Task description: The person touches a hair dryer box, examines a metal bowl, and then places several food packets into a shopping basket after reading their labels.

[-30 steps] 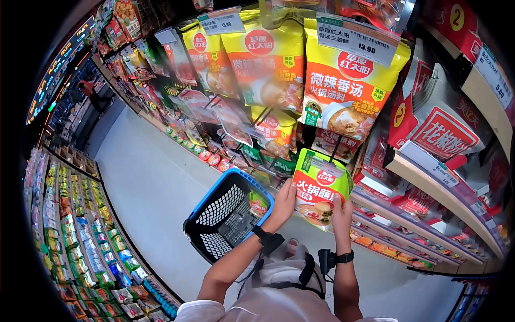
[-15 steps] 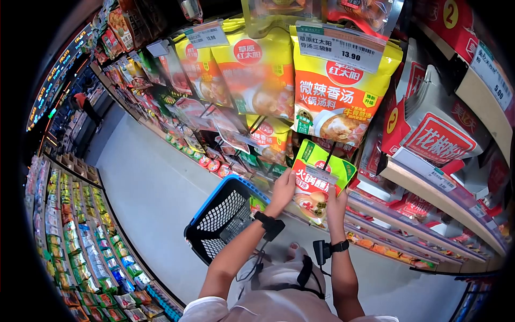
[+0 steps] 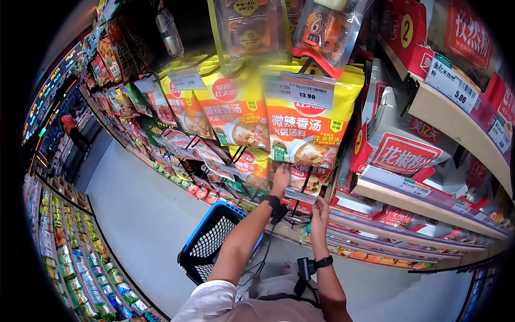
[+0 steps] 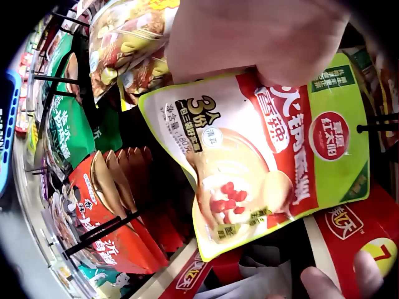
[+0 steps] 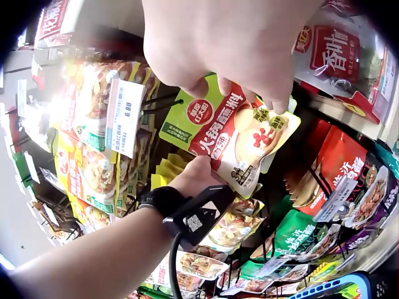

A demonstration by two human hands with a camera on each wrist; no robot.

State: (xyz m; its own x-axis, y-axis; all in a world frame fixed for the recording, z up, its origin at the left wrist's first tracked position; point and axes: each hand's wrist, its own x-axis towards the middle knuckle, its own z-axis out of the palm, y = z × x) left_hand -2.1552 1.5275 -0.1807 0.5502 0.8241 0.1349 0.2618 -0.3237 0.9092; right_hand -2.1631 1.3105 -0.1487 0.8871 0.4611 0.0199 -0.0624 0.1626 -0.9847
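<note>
Pouch between both hands, long axis tilted along peg.

The camera on my head looks forward and down from above the green sauce packet, taking in racks, aisle and basket below it. My left wrist camera sits very close under the packet. My right wrist camera views it from slightly farther. All three share that packet.
</note>
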